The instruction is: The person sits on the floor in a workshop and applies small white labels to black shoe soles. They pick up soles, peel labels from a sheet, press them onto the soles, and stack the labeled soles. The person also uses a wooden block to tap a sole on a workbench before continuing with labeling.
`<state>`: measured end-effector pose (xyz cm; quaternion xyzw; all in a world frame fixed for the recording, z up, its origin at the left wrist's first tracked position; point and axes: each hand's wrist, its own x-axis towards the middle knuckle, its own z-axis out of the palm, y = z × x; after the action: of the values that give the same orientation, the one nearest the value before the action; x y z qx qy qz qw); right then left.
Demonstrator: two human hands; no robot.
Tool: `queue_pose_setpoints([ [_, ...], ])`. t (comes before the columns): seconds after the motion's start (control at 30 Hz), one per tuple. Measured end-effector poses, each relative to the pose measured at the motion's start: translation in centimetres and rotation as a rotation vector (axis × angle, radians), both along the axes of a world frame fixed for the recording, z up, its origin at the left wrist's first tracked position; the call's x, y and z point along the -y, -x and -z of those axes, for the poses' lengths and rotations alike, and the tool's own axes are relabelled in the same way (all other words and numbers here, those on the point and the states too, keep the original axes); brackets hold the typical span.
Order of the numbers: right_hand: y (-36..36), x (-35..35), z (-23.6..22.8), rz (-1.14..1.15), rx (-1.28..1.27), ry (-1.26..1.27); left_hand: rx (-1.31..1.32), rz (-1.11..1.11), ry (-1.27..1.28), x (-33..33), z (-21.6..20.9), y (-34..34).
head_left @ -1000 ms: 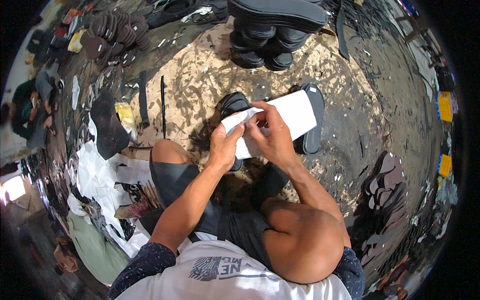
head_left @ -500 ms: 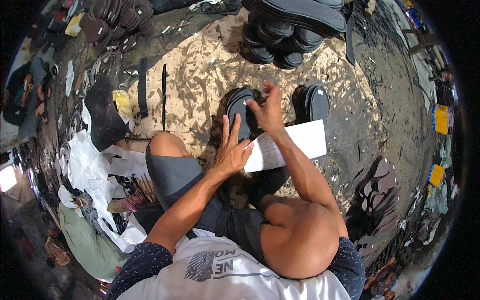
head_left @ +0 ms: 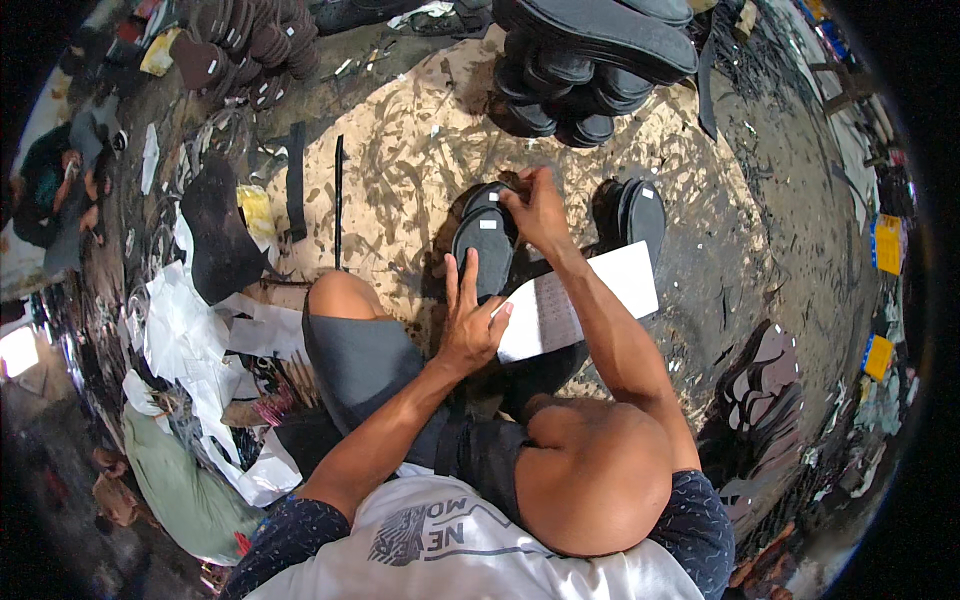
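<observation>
- The left hand (head_left: 470, 330) holds the left end of a flat white paper sheet (head_left: 538, 323) at its thumb, two fingers stretched to a flat, rounded black sole (head_left: 484, 250).
- The right hand (head_left: 542, 212) is farther from the body, thumb and forefinger at a small white sticker (head_left: 501, 197) on a second black sole (head_left: 481, 199) just beyond; whether they grip it, I cannot tell.
- The hands are apart, the right nearer that sticker.
- Both soles overlap, well inside the edges of the smeared tan board (head_left: 390, 150), straight ahead of the left hand, long axes pointing away from the body; the sheet's runs left to right beneath the right forearm.
- A stack of black soles (head_left: 600, 45) sits at the board's far edge.
</observation>
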<state>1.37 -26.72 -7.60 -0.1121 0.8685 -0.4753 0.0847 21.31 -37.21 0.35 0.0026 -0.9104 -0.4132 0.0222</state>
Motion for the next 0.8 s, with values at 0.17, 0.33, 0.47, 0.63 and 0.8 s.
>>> queue_pose_setpoints([
  [0.17, -2.4, 0.2, -5.5, -0.100, 0.089, 0.027, -0.038, 0.013, -0.062, 1.7, 1.3, 2.5],
  [0.33, -0.3, -3.7, -6.1, -0.035, 0.187, 0.169, 0.183, 0.128, -0.299, 3.2, -3.4, 2.5],
  [0.47, 3.1, -7.8, -4.9, -0.047, 0.143, -0.236, 0.564, -0.202, -1.104, 5.9, -3.9, 2.3],
  [0.63, 0.5, -5.1, -13.9, 0.044, -0.404, 0.001, 0.531, -0.253, -1.383, 7.3, -5.3, 3.8],
  [0.8, -4.1, -3.4, -18.6, -0.171, -0.462, 0.100, 0.468, -0.209, -1.523, 7.3, -6.1, 4.8],
])
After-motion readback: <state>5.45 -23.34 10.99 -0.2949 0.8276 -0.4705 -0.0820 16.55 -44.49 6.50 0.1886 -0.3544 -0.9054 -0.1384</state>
